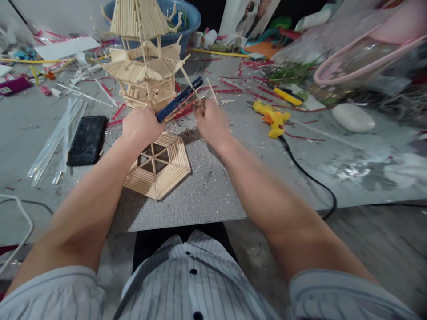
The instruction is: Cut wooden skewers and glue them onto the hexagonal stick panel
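My left hand [143, 126] is closed around a long dark-blue object [178, 100], perhaps a cutter; its exact kind is unclear. My right hand [213, 122] pinches a thin wooden stick [189, 79] that slants up and left past the blue object's far end. A second short stick [212, 91] shows just beyond the right fingers. Below my hands lies a hexagonal stick frame [173, 175] with spokes at its centre, partly covered by my left forearm. Behind my left hand stands a tiered pagoda model [143, 66] built of the same sticks.
A black phone [87, 140] and clear glue sticks [55, 138] lie left. To the right are a yellow glue gun [273, 118] with a black cord, a yellow cutter [287, 95] and a white oval object [353, 118]. A blue basin [191, 20] stands behind the pagoda; red scraps litter the table.
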Tool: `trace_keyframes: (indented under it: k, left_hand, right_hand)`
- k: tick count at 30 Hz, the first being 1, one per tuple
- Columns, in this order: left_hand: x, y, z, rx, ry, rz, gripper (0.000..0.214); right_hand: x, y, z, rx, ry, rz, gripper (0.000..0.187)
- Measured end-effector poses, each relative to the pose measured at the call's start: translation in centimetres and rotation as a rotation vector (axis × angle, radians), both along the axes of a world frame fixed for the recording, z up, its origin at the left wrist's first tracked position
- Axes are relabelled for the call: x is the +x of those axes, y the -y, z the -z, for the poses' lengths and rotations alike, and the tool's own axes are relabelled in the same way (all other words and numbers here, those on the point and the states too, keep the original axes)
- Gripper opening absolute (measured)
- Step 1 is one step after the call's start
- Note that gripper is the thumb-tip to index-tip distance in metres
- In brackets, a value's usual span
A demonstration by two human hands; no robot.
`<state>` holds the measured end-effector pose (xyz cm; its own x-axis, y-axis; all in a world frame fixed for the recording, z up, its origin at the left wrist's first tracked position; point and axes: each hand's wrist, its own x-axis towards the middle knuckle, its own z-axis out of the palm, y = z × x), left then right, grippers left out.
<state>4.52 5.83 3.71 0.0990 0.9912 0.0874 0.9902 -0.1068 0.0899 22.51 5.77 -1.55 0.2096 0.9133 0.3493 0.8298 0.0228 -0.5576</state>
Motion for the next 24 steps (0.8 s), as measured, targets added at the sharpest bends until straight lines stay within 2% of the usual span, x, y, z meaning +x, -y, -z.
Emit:
trace_keyframes:
  k: [5,11,15,24]
  left_hand:
    - [0.0,0.2,-0.2,-0.011,-0.013,0.018,0.051]
    - [-0.2,0.2,-0.1,0.024,0.027,0.034,0.047]
    - [-0.4,0.1,0.0,0.025,0.034,0.066,0.044]
    - [-0.5,-0.5,0.2,-0.019,0.077,0.124,0.046]
  right_hand:
    - [0.1,-0.1,-0.3,0.030,-0.030,0.005,0.022]
    - [1.1,-1.6,0.4,0.098,-0.239,-0.130,0.028]
    - [1.7,-2.1,1.1,0.167,-0.335,-0.168,0.030]
    - [2.0,-1.6,0.9,0.249,-0.347,-0.181,0.039]
